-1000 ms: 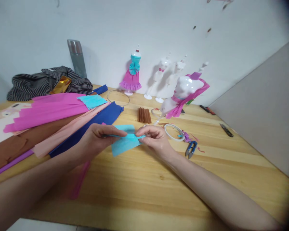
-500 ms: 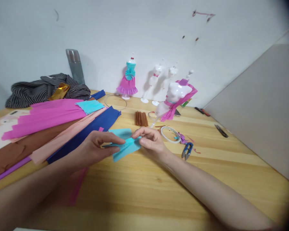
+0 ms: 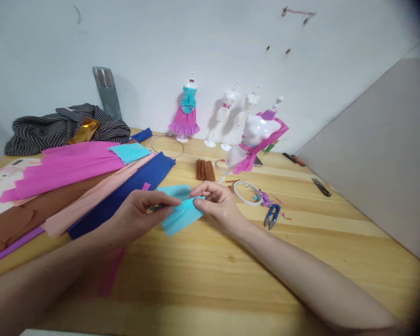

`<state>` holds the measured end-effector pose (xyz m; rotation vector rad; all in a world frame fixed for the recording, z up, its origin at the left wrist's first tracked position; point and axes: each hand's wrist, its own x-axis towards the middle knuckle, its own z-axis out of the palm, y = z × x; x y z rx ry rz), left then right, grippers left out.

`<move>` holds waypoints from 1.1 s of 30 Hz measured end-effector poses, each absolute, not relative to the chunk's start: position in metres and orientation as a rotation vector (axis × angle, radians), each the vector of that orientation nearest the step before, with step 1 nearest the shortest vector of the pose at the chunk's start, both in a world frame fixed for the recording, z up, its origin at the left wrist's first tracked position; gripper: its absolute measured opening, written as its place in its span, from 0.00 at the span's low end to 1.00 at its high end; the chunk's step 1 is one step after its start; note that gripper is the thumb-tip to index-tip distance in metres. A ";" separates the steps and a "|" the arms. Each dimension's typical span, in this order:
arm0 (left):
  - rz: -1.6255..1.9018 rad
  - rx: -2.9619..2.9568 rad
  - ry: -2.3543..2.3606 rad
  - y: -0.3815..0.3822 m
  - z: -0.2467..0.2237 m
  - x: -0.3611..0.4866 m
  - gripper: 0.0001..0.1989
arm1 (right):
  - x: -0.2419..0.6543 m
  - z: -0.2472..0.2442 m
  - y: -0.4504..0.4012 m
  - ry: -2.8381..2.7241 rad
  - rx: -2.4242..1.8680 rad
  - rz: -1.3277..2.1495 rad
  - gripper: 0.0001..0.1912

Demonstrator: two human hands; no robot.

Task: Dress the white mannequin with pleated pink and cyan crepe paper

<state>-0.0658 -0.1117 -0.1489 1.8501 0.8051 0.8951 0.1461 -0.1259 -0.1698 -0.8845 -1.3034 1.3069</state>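
Observation:
A light-blue piece of crepe paper (image 3: 183,217) is stretched between my two hands above the wooden table (image 3: 210,280). My left hand (image 3: 145,210) pinches its left side between thumb and fingers. On the right, my right hand (image 3: 215,200) grips the upper edge, thumb in front. The paper looks folded, one flap standing behind and one hanging towards me. Just beyond my hands lies a pleated brown paper piece (image 3: 205,171). A white mini dress form (image 3: 261,130) with a pink sash leans to the right of it.
Left are crepe sheets in pink (image 3: 70,163), brown (image 3: 31,214) and dark blue (image 3: 126,196), with a striped cloth (image 3: 38,133) and a bottle (image 3: 107,93) behind. Right are a tape roll (image 3: 236,192), blue thread snips (image 3: 272,216) and a cutter knife (image 3: 321,187). A dressed form (image 3: 185,116) stands at the wall.
My right thumb has shifted left onto the paper's upper edge, and the front flap now lies smoother. Both hands keep hold in nearly the same place; the view has shifted slightly.

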 end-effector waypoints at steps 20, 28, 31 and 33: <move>0.714 1.661 0.818 -0.111 -0.145 -0.067 0.19 | 0.144 -0.172 -0.129 -1.484 -0.949 1.131 0.09; 0.615 1.737 0.881 -0.108 -0.155 -0.060 0.09 | 0.140 -0.169 -0.135 -1.677 -0.977 0.954 0.02; 0.588 1.742 0.873 -0.107 -0.155 -0.060 0.09 | 0.140 -0.170 -0.135 -1.646 -0.975 1.015 0.04; 0.577 1.743 0.871 -0.106 -0.154 -0.061 0.09 | 0.140 -0.171 -0.133 -1.580 -0.967 1.114 0.06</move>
